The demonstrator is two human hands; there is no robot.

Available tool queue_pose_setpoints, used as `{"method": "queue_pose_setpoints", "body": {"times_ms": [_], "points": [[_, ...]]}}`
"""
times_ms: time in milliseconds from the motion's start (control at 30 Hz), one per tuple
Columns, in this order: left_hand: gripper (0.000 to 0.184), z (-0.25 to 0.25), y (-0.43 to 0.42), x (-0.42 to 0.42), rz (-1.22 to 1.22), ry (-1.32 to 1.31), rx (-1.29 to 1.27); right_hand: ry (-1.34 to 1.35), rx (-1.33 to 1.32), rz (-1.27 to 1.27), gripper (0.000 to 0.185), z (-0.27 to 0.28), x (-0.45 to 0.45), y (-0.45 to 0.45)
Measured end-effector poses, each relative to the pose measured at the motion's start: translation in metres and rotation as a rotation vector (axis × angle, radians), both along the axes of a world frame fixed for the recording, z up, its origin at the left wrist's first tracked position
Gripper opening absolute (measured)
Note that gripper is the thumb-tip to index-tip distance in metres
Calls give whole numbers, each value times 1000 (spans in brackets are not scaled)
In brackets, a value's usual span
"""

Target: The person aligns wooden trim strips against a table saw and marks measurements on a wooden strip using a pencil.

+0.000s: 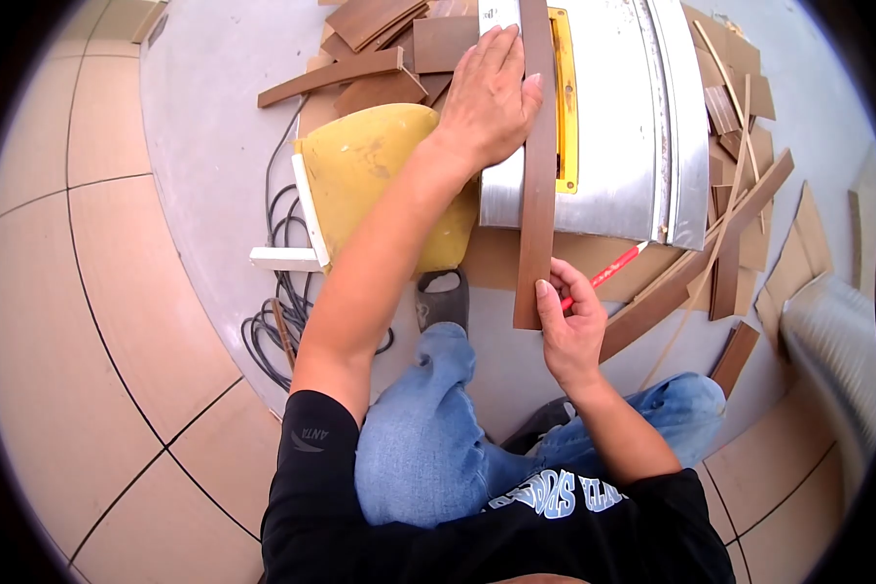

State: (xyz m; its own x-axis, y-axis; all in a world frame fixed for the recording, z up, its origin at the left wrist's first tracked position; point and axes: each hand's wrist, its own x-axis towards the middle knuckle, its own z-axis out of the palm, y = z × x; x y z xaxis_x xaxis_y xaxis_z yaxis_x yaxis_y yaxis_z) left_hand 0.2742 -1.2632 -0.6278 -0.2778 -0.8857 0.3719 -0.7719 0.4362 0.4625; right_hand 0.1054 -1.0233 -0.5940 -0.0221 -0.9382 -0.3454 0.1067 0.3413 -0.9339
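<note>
Metal desk (613, 127) ahead; my right grip (573, 326) pinches brown strip (538, 200) and red pencil (615, 265), left grip (490, 102) lies flat alongside; if that slips, the strip could skew!

I wore a black short-sleeved T-shirt (389, 550), its left sleeve (302, 479) marked with a small grey ANTA logo (311, 440) and its chest printed in white and pale-blue block letters (563, 492), partly lost in folds. Below came faded blue jeans (414, 453) and dark grey shoes (445, 310). My left hand (489, 105) and right hand (573, 331) were bare.
</note>
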Motion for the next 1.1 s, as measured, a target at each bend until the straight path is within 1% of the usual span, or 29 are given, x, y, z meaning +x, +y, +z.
{"method": "queue_pose_setpoints", "body": {"times_ms": [100, 333, 467, 633, 1100], "points": [[61, -1, 1, -1, -3, 11, -7, -57, 4, -22, 34, 4, 2, -3], [62, -5, -11, 3, -40, 34, -25, -41, -13, -26, 35, 4, 5, -8], [59, -3, -7, 1, -16, 16, -58, -37, -17, -13, 35, 2, 4, -6], [60, 3, 6, -1, -11, 11, -4, -15, -24, 13, 34, -2, -1, 5], [62, 5, 21, -1, -20, -4, 16, -10, -18, 8, 34, 5, 0, 18]]}}
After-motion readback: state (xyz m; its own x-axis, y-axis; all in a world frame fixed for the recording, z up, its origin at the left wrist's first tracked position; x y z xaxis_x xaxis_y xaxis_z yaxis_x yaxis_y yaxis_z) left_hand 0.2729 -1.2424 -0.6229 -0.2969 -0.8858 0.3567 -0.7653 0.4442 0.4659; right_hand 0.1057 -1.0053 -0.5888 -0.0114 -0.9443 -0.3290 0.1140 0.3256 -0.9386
